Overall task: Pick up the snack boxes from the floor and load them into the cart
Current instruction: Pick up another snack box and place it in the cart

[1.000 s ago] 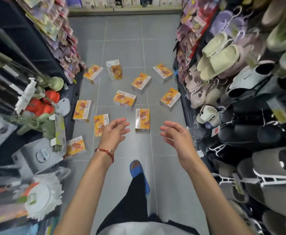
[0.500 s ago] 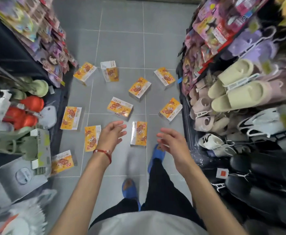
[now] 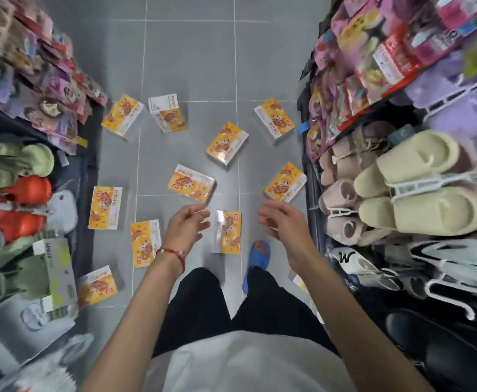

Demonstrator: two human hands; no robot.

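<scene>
Both hands, left hand and right hand, hover open and empty, flanking the nearest yellow-orange cardboard snack box on the grey tiled floor. Grip its long sides squarely before lifting. Further boxes lie scattered beyond; no cart is visible.

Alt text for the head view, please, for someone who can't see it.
The left hand and right hand, both open and empty, reach over yellow snack boxes scattered on a grey tiled floor. One box lies between them, by a blue shoe. Racks of slippers line the aisle's right side, hanging packets its left; no cart is visible.
</scene>
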